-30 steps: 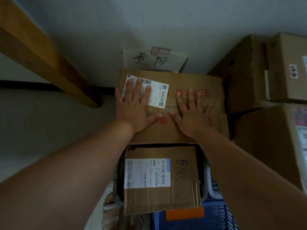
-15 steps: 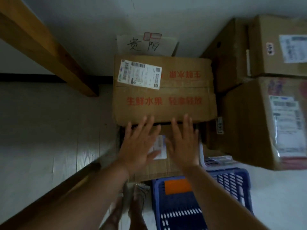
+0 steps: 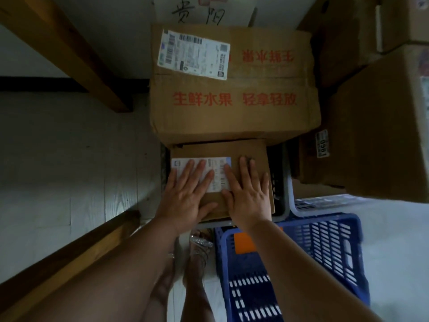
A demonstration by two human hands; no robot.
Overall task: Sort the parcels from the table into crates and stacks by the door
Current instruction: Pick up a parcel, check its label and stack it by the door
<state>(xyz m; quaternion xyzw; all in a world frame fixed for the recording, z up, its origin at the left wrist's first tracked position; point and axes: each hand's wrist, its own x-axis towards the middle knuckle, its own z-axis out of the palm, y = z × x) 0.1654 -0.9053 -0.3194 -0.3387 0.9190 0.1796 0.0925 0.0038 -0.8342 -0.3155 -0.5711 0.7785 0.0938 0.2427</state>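
The brown boxes (image 3: 380, 135) stacked along the right edge of the frame are the biggest things here, and just left of them, upper centre, sits the large carton (image 3: 234, 89) with red print and a shipping label. At the lower right is the blue crate (image 3: 325, 263), slotted and open-topped. The small parcel (image 3: 220, 147) lies at the centre, sitting in the dark crate (image 3: 278, 182). Its far edge meets the carton's near face, and whether it runs beneath I cannot tell.

The left hand (image 3: 185, 194) and the right hand (image 3: 248, 194) both lie flat on the parcel's top, fingers spread and palms down, gripping nothing. The left fingers cover part of its white label (image 3: 178, 162).

This looks like seating the parcel in its crate. To do it well, I would press evenly through both palms so it settles level, not corner-first. I would also keep the fingertips clear of the crate's rim and leave the label facing up and readable.
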